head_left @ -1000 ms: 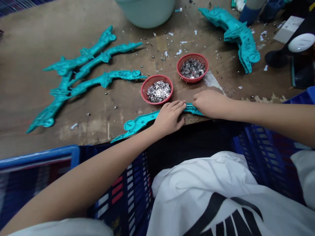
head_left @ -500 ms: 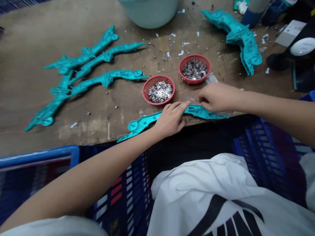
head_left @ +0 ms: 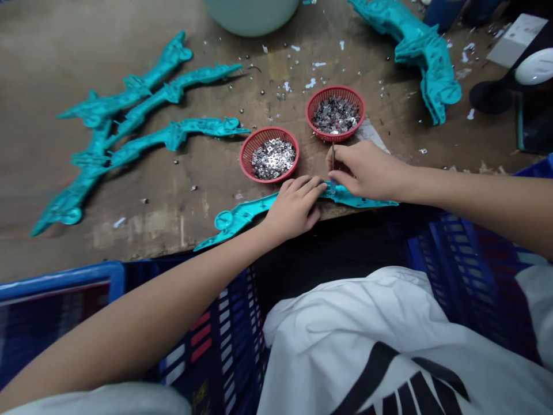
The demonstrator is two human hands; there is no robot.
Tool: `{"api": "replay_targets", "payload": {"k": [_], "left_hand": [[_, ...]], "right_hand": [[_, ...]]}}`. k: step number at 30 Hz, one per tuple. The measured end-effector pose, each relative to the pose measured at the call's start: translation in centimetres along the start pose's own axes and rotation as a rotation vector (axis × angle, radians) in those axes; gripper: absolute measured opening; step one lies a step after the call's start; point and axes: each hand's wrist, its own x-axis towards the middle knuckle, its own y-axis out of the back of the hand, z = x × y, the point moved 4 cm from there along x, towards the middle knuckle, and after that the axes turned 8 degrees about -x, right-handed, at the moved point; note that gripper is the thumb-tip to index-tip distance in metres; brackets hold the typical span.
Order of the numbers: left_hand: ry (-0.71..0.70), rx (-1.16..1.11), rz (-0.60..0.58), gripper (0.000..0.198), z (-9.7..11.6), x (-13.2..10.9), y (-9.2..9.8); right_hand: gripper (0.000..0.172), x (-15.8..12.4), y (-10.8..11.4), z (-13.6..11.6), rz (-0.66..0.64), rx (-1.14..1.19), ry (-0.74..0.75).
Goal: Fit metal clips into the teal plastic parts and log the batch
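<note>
Apparently, right fingers [head_left: 341, 161] pinch a thin pin [head_left: 332, 157]; left fingers [head_left: 305, 190] press flat on teal plastic [head_left: 246, 214].

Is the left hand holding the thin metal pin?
No, the right hand pinches the thin metal pin, while the left hand lies flat on the turquoise plastic part.
</note>
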Motion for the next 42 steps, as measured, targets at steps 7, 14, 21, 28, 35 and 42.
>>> {"api": "replay_targets", "payload": {"k": [7, 14, 21, 28, 35, 42], "left_hand": [[0.010, 0.025, -0.015, 0.059, 0.0, 0.1, 0.2], [-0.002, 0.045, -0.002, 0.058, 0.0, 0.1, 0.2], [0.023, 0.049, 0.009, 0.056, 0.3, -0.1, -0.5], [-0.039, 0.136, 0.063, 0.061, 1.3, 0.2, 4.6], [0.521, 0.388, -0.009, 0.064, -11.9, 1.7, 15.2], [0.529, 0.481, -0.038, 0.031, -15.6, 1.4, 16.9]], "right_hand": [[0.031, -0.2, 0.8, -0.5, 0.021, -0.052, -0.026], [0.029, -0.2, 0.1, -0.1, 0.023, -0.138, 0.003], [0.036, 1.1, 0.1, 3.7, -0.144, -0.468, -0.098], [0.044, 0.0, -0.3, 1.1, -0.103, -0.527, 0.061], [0.062, -0.2, -2.6, -1.0, -0.306, -0.465, 0.094], [0.065, 0.5, -1.0, -0.3, -0.144, -0.359, 0.062]]}}
